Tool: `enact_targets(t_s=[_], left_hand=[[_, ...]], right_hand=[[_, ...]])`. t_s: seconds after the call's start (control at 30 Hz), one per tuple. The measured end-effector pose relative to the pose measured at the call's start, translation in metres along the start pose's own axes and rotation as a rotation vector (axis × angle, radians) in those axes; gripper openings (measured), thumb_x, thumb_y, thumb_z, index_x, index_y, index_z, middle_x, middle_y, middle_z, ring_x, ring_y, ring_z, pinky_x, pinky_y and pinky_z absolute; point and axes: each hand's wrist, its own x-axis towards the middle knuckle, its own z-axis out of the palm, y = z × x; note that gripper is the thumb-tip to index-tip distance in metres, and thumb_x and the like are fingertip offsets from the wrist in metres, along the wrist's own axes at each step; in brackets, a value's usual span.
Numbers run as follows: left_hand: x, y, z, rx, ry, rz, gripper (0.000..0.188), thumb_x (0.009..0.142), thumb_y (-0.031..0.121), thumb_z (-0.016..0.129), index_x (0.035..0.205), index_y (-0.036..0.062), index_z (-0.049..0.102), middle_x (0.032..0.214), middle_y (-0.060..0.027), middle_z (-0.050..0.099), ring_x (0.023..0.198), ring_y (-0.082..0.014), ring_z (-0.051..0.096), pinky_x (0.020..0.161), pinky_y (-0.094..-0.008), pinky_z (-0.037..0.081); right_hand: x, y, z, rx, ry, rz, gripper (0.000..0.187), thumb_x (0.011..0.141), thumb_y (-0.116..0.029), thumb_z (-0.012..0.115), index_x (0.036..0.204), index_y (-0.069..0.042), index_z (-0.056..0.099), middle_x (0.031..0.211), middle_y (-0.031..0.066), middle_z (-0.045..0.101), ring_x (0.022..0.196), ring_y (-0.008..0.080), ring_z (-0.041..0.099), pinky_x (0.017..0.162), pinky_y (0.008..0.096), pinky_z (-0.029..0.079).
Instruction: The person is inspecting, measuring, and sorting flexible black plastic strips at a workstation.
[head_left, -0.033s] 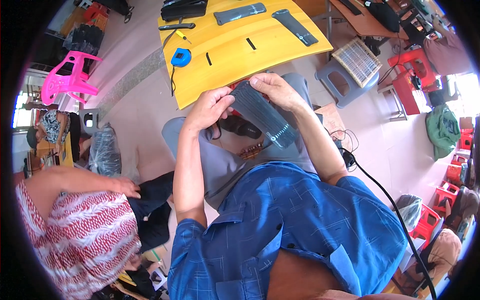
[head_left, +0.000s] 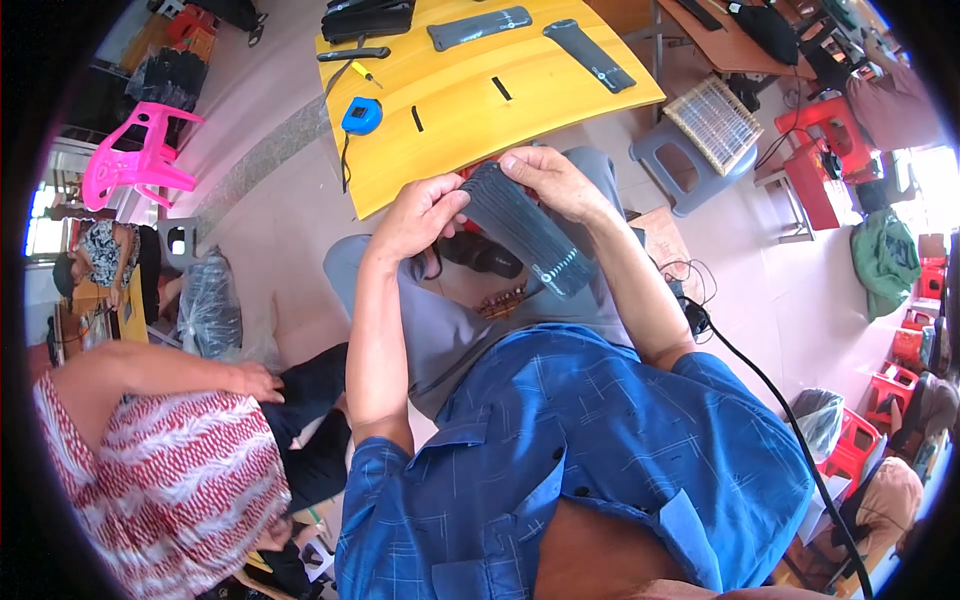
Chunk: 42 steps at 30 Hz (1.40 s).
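Above my lap I hold a dark grey ribbed knit piece [head_left: 525, 225], long and flat like a sleeve or sock, with a small pale mark near its lower end. My left hand [head_left: 425, 212] pinches its upper left corner between thumb and fingers. At the upper right corner, my right hand [head_left: 552, 182] is closed on the same edge, thumb on top. The piece slants down to the right, its lower end hanging free. On the yellow table [head_left: 450, 130] ahead lie two similar dark flat pieces, one at the far middle [head_left: 480, 27] and one at the right [head_left: 590, 55].
A blue tape measure [head_left: 362, 116], a yellow-handled screwdriver [head_left: 366, 73] and a black case [head_left: 368, 20] are on the table's left side. A grey stool [head_left: 680, 160] with a woven tray stands right. At my left sits a person in a red-and-white patterned garment [head_left: 190, 450].
My hands and the ribbed knit piece stay where they were. The person at my left has shifted slightly, torso and arm a little lower and to the right.
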Motion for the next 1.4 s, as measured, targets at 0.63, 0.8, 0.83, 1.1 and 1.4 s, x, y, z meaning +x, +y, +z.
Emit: enact_targets(t_s=[0.63,0.8,0.83,1.1,1.4], left_hand=[[0.010,-0.003,0.006,0.062,-0.039,0.030,0.017,0.102,0.016,0.060,0.107,0.0034,0.070,0.078,0.0027,0.063,0.065,-0.0064,0.055,0.059,-0.0246,0.049],[0.011,0.001,0.008,0.068,-0.012,0.052,0.015,0.099,0.015,0.061,0.101,0.0021,0.069,0.072,-0.0007,0.061,0.059,-0.0102,0.055,0.059,-0.0284,0.049],[0.011,0.003,0.008,0.071,-0.013,0.042,0.015,0.098,0.015,0.061,0.101,0.0020,0.069,0.072,-0.0008,0.061,0.059,-0.0103,0.055,0.058,-0.0286,0.049],[0.013,0.000,0.006,0.066,-0.036,-0.002,0.016,0.098,0.016,0.062,0.102,0.0019,0.070,0.074,-0.0011,0.062,0.059,-0.0101,0.055,0.058,-0.0289,0.048],[0.020,-0.022,0.014,-0.063,0.296,0.175,0.017,0.094,0.019,0.069,0.097,0.0020,0.070,0.074,-0.0049,0.068,0.062,-0.0148,0.063,0.060,-0.0314,0.052]], right_hand=[[-0.009,-0.017,-0.008,-0.150,-0.078,0.099,0.041,0.103,-0.046,0.058,0.089,-0.010,0.070,0.072,-0.0059,0.057,0.065,0.0046,0.054,0.058,0.0200,0.043],[-0.009,-0.011,-0.014,-0.113,-0.019,0.086,0.043,0.103,-0.047,0.057,0.085,-0.009,0.067,0.072,-0.0025,0.060,0.061,0.0070,0.057,0.055,0.0197,0.046],[-0.009,-0.011,-0.014,-0.114,-0.019,0.086,0.043,0.103,-0.047,0.057,0.085,-0.009,0.067,0.072,-0.0025,0.060,0.061,0.0070,0.057,0.055,0.0197,0.046],[-0.012,-0.018,-0.009,-0.135,-0.060,0.110,0.037,0.103,-0.042,0.061,0.087,-0.009,0.070,0.074,-0.0042,0.060,0.064,0.0049,0.055,0.057,0.0193,0.045],[-0.007,0.000,-0.007,-0.148,0.067,0.068,0.033,0.104,-0.038,0.059,0.092,-0.008,0.070,0.073,-0.0061,0.061,0.066,0.0035,0.055,0.058,0.0204,0.046]])
